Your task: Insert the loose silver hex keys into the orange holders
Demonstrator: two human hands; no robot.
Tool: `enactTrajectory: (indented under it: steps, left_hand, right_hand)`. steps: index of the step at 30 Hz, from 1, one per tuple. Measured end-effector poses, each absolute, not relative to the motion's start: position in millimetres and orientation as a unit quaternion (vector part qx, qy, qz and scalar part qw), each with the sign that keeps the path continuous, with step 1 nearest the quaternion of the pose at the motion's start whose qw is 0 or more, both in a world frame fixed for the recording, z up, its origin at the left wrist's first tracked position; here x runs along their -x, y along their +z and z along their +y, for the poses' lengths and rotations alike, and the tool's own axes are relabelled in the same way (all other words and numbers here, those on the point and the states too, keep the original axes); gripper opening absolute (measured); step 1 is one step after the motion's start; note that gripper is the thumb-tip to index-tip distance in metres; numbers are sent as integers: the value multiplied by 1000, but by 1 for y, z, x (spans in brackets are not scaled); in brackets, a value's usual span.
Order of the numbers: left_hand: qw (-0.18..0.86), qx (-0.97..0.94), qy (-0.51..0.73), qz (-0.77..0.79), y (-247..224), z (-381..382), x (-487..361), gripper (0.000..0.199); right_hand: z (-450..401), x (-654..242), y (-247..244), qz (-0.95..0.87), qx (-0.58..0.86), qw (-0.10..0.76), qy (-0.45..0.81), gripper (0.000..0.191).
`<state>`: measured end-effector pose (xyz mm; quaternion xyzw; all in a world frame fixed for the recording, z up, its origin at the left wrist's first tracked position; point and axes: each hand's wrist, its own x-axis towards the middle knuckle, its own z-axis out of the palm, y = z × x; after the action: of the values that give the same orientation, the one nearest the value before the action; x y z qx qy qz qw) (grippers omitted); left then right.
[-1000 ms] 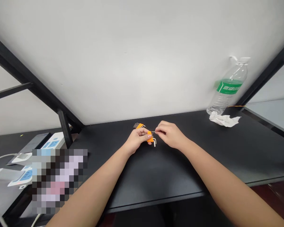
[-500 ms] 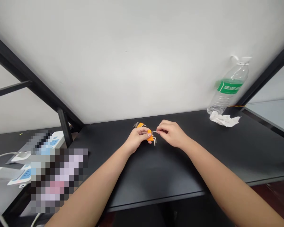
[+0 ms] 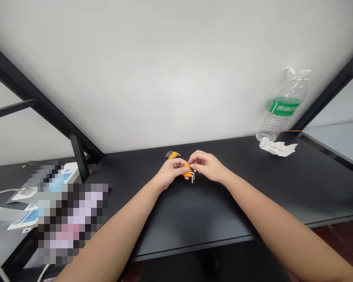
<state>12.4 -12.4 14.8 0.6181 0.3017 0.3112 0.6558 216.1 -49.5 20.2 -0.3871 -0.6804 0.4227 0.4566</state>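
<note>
My left hand (image 3: 168, 175) is closed around an orange hex key holder (image 3: 187, 170), thumb on its front face. L-shaped metal hex keys (image 3: 192, 177) stick out of it, their bent ends hanging to the lower right. Pressed close to the holder's right side, my right hand (image 3: 208, 166) pinches a thin hex key, which its fingertips now largely hide. Just behind my left hand, a second orange holder (image 3: 173, 155) with several thin keys lies on the black tabletop (image 3: 194, 219).
A clear plastic bottle (image 3: 284, 105) with a green label leans against the wall at the back right, a crumpled white tissue (image 3: 278, 147) before it. Power strips (image 3: 32, 215) and cables lie on the left. Black frame bars (image 3: 79, 156) rise at both sides.
My right hand has moved left up to the holder, and the thin key's shaft that showed between the hands is now mostly out of sight. My left hand keeps its hold.
</note>
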Motion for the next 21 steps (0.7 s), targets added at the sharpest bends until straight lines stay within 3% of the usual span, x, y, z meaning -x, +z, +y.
enactTrajectory:
  steps: [9,13,15,18,21]
  left_hand:
    - [670,-603,316,297,13,-11,-10,28]
    - [665,-607,315,300,12,-11,-10,29]
    - [666,-605,312,304,12,-11,-11,29]
    - [660,-607,316,311,10,-10,-11,28]
    - [650,-617,313,315,9,-10,-11,27]
  right_hand:
    - [-43,-222,14,-637,412,399,515,23]
    - [-30,-242,9,-726,502,372,287,18]
    - [-23,-252,4,-766,538,311,167,21]
    - [-17,-256,1,-785,576,200,108,24]
    - [-19,-247,6,-789,592,141,81,18]
